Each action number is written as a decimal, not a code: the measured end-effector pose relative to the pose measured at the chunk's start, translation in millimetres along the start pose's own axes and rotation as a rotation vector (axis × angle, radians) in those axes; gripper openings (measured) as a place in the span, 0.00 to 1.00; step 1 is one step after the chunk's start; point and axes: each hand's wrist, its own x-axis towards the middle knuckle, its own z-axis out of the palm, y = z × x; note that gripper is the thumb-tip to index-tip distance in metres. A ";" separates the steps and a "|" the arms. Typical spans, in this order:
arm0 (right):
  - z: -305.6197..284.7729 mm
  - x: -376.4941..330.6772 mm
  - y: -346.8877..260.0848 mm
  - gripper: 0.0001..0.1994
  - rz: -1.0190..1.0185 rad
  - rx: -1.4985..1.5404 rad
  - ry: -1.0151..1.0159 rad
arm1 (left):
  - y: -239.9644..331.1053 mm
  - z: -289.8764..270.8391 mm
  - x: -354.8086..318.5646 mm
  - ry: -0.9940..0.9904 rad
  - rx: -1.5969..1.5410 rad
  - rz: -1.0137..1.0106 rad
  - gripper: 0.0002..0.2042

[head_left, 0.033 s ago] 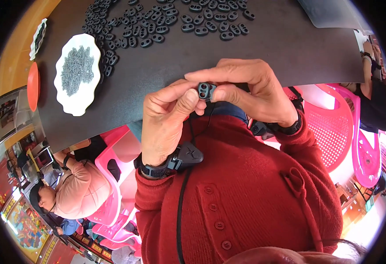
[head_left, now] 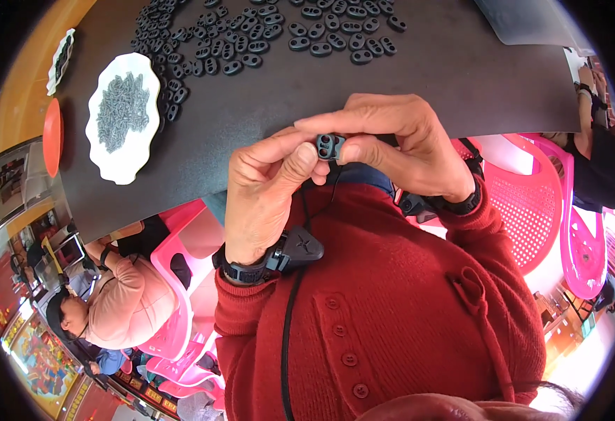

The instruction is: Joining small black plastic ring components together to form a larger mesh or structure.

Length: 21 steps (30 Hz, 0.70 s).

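Between my two hands is a small black two-hole cord lock [head_left: 325,146], its pair of holes turned upward, held just off the table's near edge. My left hand [head_left: 272,172] pinches it from the left with thumb and fingers. From the right, the thumb of my right hand [head_left: 398,140] presses on its end, while the index finger reaches over toward the left fingertips. The part under my fingers is hidden. Several similar black oval pieces [head_left: 321,49] with two holes lie spread over the far side of the table.
A white scalloped dish [head_left: 121,168] with many small grey springs [head_left: 121,109] stands at the left of the dark table [head_left: 251,105]. Beside it are an orange-red dish [head_left: 52,137] and another white dish [head_left: 59,63]. Pink chairs [head_left: 525,203] stand around; a person in pink [head_left: 128,305] sits at left.
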 end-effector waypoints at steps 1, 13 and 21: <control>0.8 -0.3 0.6 0.19 0.001 0.000 -0.002 | 1.0 0.7 -0.5 -0.021 -0.033 0.003 0.13; 10.2 -3.0 7.9 0.19 -0.127 -0.163 0.074 | 7.5 -0.8 -11.2 -0.056 -0.119 -0.069 0.16; 17.4 -1.3 9.8 0.20 -0.328 -0.402 0.128 | 4.4 -2.6 -11.7 -0.066 -0.102 -0.016 0.16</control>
